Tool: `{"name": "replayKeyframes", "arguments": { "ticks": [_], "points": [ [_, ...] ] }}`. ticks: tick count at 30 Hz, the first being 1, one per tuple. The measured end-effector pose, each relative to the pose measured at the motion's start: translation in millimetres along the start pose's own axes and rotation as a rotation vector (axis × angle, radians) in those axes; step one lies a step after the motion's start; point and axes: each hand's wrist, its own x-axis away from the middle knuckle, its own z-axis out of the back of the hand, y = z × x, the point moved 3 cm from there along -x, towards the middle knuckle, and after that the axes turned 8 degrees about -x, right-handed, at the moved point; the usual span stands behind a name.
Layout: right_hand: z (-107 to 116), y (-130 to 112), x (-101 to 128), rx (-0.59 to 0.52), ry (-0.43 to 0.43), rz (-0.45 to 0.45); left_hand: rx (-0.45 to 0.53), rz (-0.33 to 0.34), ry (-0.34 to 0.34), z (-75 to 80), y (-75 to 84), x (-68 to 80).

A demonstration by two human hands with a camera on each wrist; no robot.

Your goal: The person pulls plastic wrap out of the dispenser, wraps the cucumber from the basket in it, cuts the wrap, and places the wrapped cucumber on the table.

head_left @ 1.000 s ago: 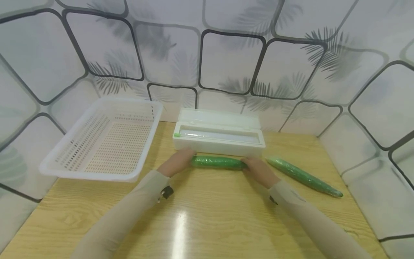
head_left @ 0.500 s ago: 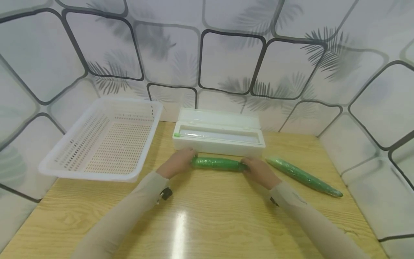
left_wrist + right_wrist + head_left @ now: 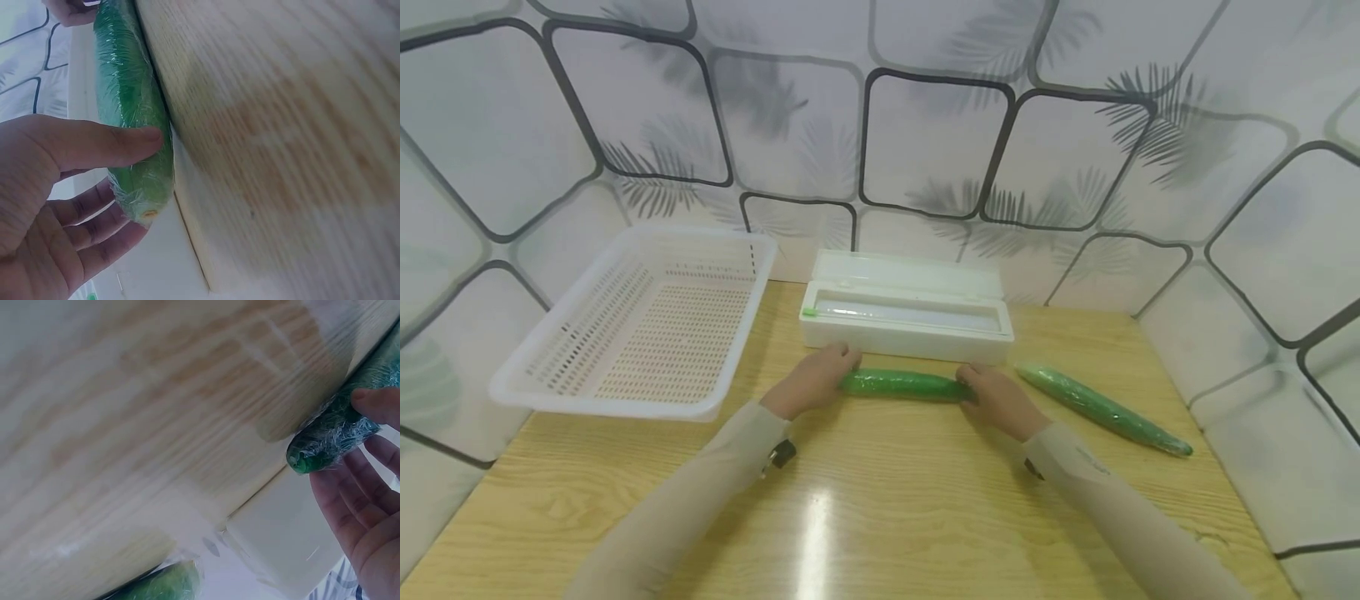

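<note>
A green cucumber (image 3: 902, 384) in shiny cling film lies crosswise on the table, just in front of a white cling film box (image 3: 907, 337). My left hand (image 3: 814, 382) holds its left end; in the left wrist view the thumb presses one side of the wrapped cucumber (image 3: 128, 75) and the fingers curve behind it. At the other end, my right hand (image 3: 1002, 400) grips it between thumb and fingers. The film looks crumpled around the dark tip of the cucumber (image 3: 331, 434) in the right wrist view.
To the right, a second wrapped cucumber (image 3: 1105, 410) lies slanted on the wooden table (image 3: 880, 517). On the left stands a white perforated basket (image 3: 602, 405). The film box has its lid (image 3: 910, 273) raised and a green slider (image 3: 809, 312) at its left end. Patterned walls border the table.
Both hands have shifted the cucumber slightly toward me, away from the box, keeping their hold on its ends. The second cucumber, box and basket stay put.
</note>
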Motion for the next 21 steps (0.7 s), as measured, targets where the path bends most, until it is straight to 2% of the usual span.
{"name": "replayKeyframes", "arguments": {
  "ticks": [7,13,21],
  "points": [
    [-1.2,2.1,-4.7,0.001,-0.02,-0.029,0.04,0.02,0.032,1.5,-1.2,-2.8],
    [-2.3,3.9,-9.1,-0.025,-0.021,-0.04,0.025,0.015,0.061,-2.2,-4.6,-4.7],
    [-3.2,3.7,-7.1,-0.019,-0.038,-0.055,0.078,0.038,0.039,-3.1,-5.7,-3.0]
  ]
}}
